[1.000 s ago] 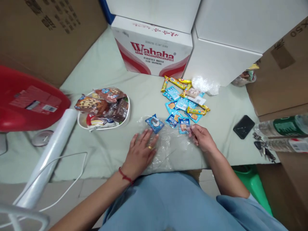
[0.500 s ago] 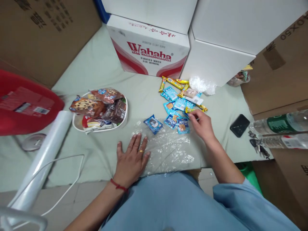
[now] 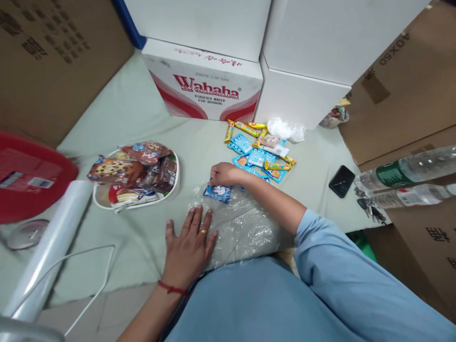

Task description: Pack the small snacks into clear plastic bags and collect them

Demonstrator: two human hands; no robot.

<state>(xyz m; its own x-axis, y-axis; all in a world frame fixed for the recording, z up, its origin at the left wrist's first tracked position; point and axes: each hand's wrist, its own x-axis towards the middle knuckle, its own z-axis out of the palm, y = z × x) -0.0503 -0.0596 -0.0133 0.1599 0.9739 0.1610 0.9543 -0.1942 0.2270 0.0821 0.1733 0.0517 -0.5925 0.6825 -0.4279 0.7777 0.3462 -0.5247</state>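
Two poses — left hand [image 3: 188,240] flat, right hand [image 3: 223,173] pinching packet [image 3: 218,193].

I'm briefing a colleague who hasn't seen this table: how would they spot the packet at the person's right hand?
From the red-and-white Wahaha box at the back, come nearer past the pile of snack packets to the clear plastic sheet. At its far edge lies the blue packet, its top gripped by the right hand. Unlike the piled packets, it lies apart, on the sheet.
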